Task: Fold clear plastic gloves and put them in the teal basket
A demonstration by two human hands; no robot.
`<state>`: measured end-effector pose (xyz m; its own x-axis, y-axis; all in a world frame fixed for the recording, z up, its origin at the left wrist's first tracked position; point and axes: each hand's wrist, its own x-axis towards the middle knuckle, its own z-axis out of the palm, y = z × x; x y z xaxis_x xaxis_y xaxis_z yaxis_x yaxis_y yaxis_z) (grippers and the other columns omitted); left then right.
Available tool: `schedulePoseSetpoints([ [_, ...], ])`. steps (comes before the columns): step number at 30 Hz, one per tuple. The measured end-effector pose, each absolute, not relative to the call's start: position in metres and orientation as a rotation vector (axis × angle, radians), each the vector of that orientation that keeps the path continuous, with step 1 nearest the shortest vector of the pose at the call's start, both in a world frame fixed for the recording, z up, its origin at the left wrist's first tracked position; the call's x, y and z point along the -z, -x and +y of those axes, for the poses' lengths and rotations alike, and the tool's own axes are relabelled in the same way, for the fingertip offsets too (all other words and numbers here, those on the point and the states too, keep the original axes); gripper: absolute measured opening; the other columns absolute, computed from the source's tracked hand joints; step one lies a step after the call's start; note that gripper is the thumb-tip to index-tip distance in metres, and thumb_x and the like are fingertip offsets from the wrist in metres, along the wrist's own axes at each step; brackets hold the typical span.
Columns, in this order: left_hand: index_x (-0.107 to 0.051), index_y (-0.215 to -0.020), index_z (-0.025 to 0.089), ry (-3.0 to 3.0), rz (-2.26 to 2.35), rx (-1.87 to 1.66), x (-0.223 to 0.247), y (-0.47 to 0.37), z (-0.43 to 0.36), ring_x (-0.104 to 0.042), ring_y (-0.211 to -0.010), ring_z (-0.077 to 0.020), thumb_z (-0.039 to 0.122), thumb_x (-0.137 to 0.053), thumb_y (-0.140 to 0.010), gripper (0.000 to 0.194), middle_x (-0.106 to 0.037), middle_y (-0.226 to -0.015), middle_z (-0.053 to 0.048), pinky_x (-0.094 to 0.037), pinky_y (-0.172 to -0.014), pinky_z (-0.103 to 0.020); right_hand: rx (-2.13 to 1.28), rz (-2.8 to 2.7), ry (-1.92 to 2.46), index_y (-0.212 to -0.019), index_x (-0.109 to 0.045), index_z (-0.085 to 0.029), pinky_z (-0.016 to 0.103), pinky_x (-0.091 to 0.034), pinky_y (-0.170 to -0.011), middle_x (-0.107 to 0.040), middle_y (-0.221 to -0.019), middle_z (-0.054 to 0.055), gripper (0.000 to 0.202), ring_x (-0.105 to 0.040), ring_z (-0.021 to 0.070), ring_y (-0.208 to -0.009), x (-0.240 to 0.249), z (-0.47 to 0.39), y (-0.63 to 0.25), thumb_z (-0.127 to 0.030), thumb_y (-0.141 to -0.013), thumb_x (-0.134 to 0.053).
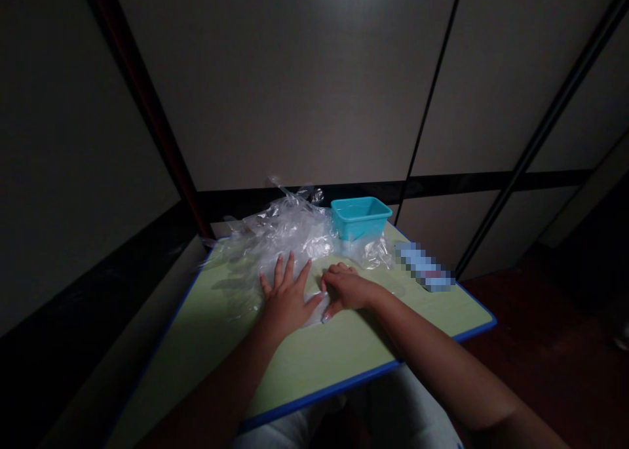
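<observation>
My left hand lies with its fingers spread, at the near edge of a heap of clear plastic bags. Its thumb rests on a small whitish, see-through plastic piece on the table. On the right side of that piece is my right hand, its fingers curled in and its thumb pointing down at the plastic. What the curled fingers hold, if anything, is hidden. Behind my hands stands a turquoise plastic basket, with some clear plastic in front of it.
The light green table has a blue edge. Toward its right side lies a light blue, blurred-out flat object. Large cabinet panels rise right behind the table. My legs are under the front edge.
</observation>
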<state>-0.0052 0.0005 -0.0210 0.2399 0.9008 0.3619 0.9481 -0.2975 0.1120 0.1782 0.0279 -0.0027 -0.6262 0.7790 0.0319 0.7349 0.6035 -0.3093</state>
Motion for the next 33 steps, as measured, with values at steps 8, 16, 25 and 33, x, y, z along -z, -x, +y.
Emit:
schedulePoseSetpoints([
  [8,-0.027,-0.141,0.033,2.361,-1.793,0.54,0.027,0.001,0.003,-0.001,-0.139,-0.0362,0.051,-0.055,-0.077,0.072,-0.011,-0.153,-0.011,-0.007,-0.1,-0.069,-0.401,-2.679,1.281,-0.096,-0.057,-0.021,0.04,-0.033,-0.082,-0.048,-0.101,0.006,0.061,-0.041,0.0279,-0.1,0.0,0.027,-0.177,-0.062,-0.054,-0.075],
  [16,-0.023,-0.142,0.036,2.31,-1.938,0.493,0.025,0.009,0.006,-0.002,-0.138,-0.0381,0.056,-0.051,-0.079,0.072,-0.011,-0.154,-0.011,-0.009,-0.098,-0.07,-0.387,-2.678,1.259,-0.095,-0.056,-0.022,0.038,-0.034,-0.08,-0.049,-0.1,0.006,0.061,-0.042,0.0278,-0.1,0.004,0.028,-0.18,-0.065,-0.055,-0.072],
  [25,-0.022,-0.14,0.043,2.276,-1.991,0.449,0.027,0.018,0.008,-0.002,-0.138,-0.0387,0.05,-0.047,-0.083,0.062,-0.009,-0.154,-0.009,-0.01,-0.096,-0.071,-0.416,-2.663,1.266,-0.093,-0.057,-0.022,0.04,-0.033,-0.082,-0.048,-0.099,0.006,0.059,-0.041,0.0278,-0.1,0.003,0.027,-0.18,-0.065,-0.055,-0.073],
  [33,-0.022,-0.14,0.043,2.23,-2.059,0.388,0.026,0.027,0.011,-0.004,-0.138,-0.0401,0.058,-0.045,-0.082,0.064,-0.009,-0.154,-0.01,-0.01,-0.095,-0.073,-0.41,-2.667,1.265,-0.094,-0.057,-0.022,0.041,-0.032,-0.082,-0.049,-0.1,0.006,0.059,-0.041,0.0278,-0.101,0.002,0.027,-0.18,-0.065,-0.056,-0.072],
])
